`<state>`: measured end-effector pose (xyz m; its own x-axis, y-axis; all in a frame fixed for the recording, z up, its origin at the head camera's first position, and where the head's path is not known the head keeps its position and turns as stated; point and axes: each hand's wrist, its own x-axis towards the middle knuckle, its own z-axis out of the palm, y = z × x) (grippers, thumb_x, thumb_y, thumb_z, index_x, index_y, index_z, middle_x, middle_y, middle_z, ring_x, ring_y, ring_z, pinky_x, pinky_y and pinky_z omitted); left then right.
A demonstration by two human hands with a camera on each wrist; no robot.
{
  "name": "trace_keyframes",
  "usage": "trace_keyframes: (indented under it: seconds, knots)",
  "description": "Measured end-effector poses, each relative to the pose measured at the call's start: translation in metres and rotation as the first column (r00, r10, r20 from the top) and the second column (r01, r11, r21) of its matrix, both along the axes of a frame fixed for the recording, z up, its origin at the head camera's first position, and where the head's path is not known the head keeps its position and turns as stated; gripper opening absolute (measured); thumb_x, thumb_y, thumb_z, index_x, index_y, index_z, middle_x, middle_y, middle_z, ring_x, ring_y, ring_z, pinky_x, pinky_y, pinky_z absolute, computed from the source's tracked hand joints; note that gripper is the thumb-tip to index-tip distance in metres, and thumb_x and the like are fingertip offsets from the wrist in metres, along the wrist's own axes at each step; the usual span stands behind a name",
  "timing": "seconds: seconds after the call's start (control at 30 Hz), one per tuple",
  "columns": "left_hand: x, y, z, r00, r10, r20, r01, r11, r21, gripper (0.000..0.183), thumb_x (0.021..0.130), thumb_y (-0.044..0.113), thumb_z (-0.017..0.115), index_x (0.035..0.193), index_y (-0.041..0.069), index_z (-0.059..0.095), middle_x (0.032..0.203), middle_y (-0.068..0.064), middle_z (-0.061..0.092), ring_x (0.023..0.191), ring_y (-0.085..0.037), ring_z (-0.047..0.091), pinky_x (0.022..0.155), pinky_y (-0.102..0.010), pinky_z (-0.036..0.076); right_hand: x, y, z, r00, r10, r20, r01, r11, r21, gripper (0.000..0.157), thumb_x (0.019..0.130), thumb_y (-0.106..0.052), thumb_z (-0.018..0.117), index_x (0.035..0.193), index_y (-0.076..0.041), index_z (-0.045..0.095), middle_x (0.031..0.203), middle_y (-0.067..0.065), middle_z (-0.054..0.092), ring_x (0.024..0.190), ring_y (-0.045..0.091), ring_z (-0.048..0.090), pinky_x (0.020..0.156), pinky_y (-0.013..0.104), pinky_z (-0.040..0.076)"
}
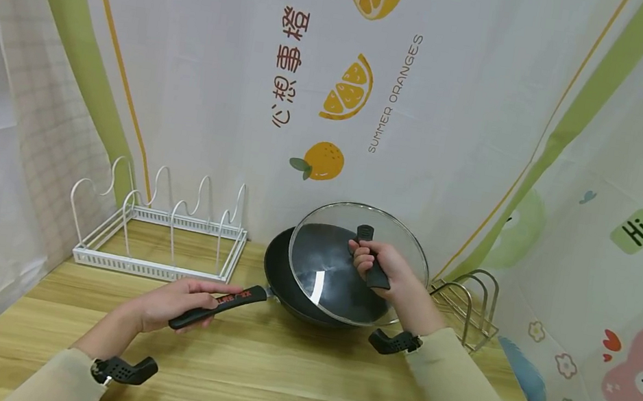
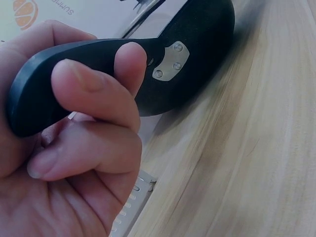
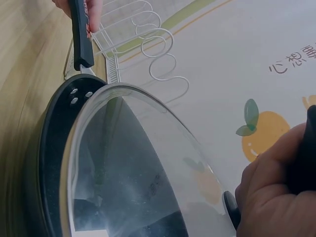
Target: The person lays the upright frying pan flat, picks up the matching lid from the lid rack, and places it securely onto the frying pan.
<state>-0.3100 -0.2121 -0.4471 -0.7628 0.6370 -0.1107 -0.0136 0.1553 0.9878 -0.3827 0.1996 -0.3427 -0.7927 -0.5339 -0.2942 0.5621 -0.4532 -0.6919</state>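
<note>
A black wok (image 1: 278, 274) sits on the wooden table near the back curtain, its long handle (image 1: 227, 308) pointing to the front left. My left hand (image 1: 171, 306) grips that handle, fingers curled up from underneath in the left wrist view. Over the wok's right part is a clear glass lid (image 3: 143, 106) with a metal rim, tilted and shifted to the right, so the pan's left side shows uncovered. My right hand (image 1: 382, 265) holds the lid by its black handle (image 1: 364, 233). In the right wrist view the lid's rim overlaps the wok's rim.
A white wire rack (image 1: 152, 267) with upright loops stands at the back left. At the right, behind my right forearm, is a small gold-coloured wire rack (image 1: 469, 313). A curtain (image 1: 215, 74) printed with oranges hangs right behind the wok, and more printed cloth lines both sides.
</note>
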Motion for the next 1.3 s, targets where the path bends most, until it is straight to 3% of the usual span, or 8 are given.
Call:
trace_keyframes:
  seconds: [0.47, 1.0, 1.3]
  knots:
    - [0.001, 0.0, 0.0, 1.0, -0.003, -0.007, 0.003, 1.0, 0.005, 0.049, 0.105, 0.02, 0.051, 0.154, 0.015, 0.047, 0.085, -0.01, 0.061, 0.064, -0.011, 0.056, 0.047, -0.021, 0.043, -0.014, -0.019, -0.014, 0.997, -0.042, 0.06, 0.043, 0.999, -0.019, 0.021, 0.11, -0.017, 0.034, 0.121, -0.002, 0.042, 0.071, -0.003, 0.044, 0.05, 0.002, 0.041, 0.045, 0.013, 0.04]
    - [0.0, 0.001, 0.0, 1.0, -0.024, 0.002, 0.024, 0.999, 0.023, 0.049, 0.106, 0.017, 0.048, 0.154, 0.013, 0.045, 0.086, -0.009, 0.061, 0.063, -0.01, 0.056, 0.048, -0.02, 0.044, -0.022, -0.037, -0.024, 0.991, -0.031, 0.132, 0.044, 0.995, -0.094, 0.022, 0.108, -0.011, 0.033, 0.126, -0.002, 0.04, 0.074, -0.002, 0.042, 0.053, 0.003, 0.038, 0.047, 0.014, 0.039]
    - [-0.001, 0.0, -0.001, 1.0, -0.028, -0.003, 0.028, 0.999, 0.026, 0.047, 0.106, 0.017, 0.047, 0.154, 0.013, 0.046, 0.084, -0.009, 0.061, 0.063, -0.011, 0.056, 0.047, -0.02, 0.043, -0.029, -0.046, -0.029, 0.987, -0.045, 0.157, 0.061, 0.993, -0.098, 0.019, 0.106, -0.008, 0.031, 0.121, 0.0, 0.04, 0.071, -0.003, 0.042, 0.051, 0.002, 0.04, 0.044, 0.012, 0.04]
